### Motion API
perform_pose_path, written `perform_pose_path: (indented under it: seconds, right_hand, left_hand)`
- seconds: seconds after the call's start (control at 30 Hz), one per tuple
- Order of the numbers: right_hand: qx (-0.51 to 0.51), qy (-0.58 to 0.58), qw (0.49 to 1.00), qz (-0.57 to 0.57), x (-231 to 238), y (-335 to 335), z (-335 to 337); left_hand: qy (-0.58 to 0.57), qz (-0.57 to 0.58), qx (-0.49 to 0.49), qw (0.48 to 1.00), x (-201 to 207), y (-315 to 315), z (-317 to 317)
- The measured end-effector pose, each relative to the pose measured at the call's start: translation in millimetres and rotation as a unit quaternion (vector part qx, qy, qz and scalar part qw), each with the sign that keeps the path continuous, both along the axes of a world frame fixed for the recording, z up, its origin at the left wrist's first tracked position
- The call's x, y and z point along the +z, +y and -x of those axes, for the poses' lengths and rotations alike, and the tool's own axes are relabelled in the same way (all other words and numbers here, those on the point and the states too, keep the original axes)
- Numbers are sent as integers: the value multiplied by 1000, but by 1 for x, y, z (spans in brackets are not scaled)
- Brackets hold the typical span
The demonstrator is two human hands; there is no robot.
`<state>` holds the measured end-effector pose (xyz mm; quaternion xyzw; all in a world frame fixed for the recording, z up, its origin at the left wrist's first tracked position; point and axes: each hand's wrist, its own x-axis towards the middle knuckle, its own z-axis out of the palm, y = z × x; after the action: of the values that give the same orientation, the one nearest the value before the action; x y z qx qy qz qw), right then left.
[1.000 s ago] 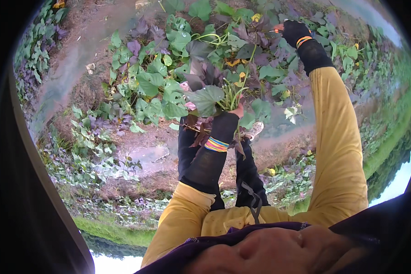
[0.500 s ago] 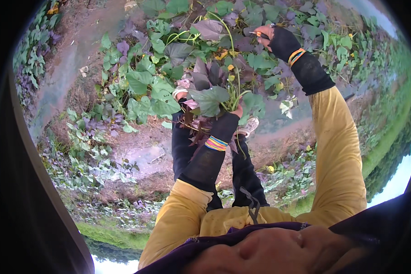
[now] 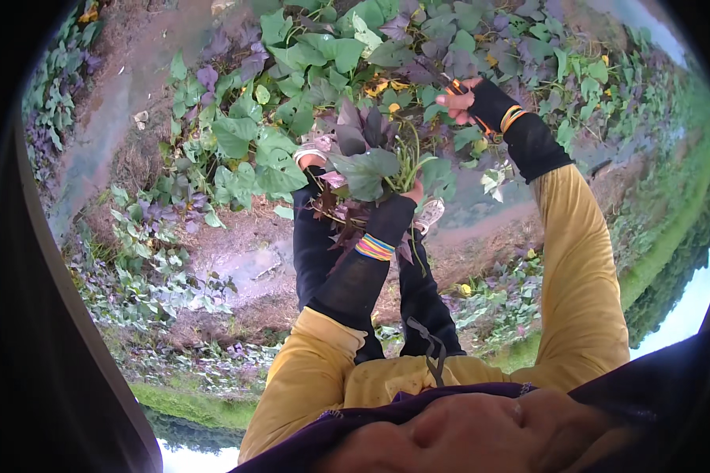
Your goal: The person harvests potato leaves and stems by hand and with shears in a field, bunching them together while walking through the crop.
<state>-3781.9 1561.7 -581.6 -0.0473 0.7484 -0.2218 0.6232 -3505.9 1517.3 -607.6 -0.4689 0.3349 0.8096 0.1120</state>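
Note:
My left hand (image 3: pixel 413 191) is closed round the stems of a bunch of sweet potato vines (image 3: pixel 364 173), low in front of my legs. The bunch has green and dark purple leaves that hide most of the fingers, and its pale stems stick up past the hand. Farther off to the right, my right hand (image 3: pixel 459 102) grips shears (image 3: pixel 482 124) with orange and black handles. Their dark tips point up and left over the leaves; whether the blades are apart I cannot tell.
Growing sweet potato vines (image 3: pixel 315 59) cover the bed ahead. Bare soil furrows (image 3: pixel 102 158) run beside it. My feet in pale shoes (image 3: pixel 429 214) stand at the near edge of the bed. More leafy rows (image 3: pixel 158 292) lie behind.
The long vine that arched from my left hand to the far leaves no longer stretches there; shorter stems show. My right hand has come nearer with the shears, which now show more.

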Motion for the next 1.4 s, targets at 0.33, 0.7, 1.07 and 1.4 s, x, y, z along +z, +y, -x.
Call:
perform_pose_path:
  seconds: [0.33,0.7,1.07,1.4]
  right_hand:
    - [-245,-39,961,122,28,20,-63]
    - [86,373,896,226,62,46,-35]
    - [-1,168,962,215,49,89,-119]
    - [-263,24,946,190,51,90,-94]
  left_hand:
    - [63,-28,21,997,51,10,44]
    - [46,-140,160,976,56,-16,44]
    - [102,-238,134,957,64,-19,56]
    - [79,-308,25,948,55,-14,61]
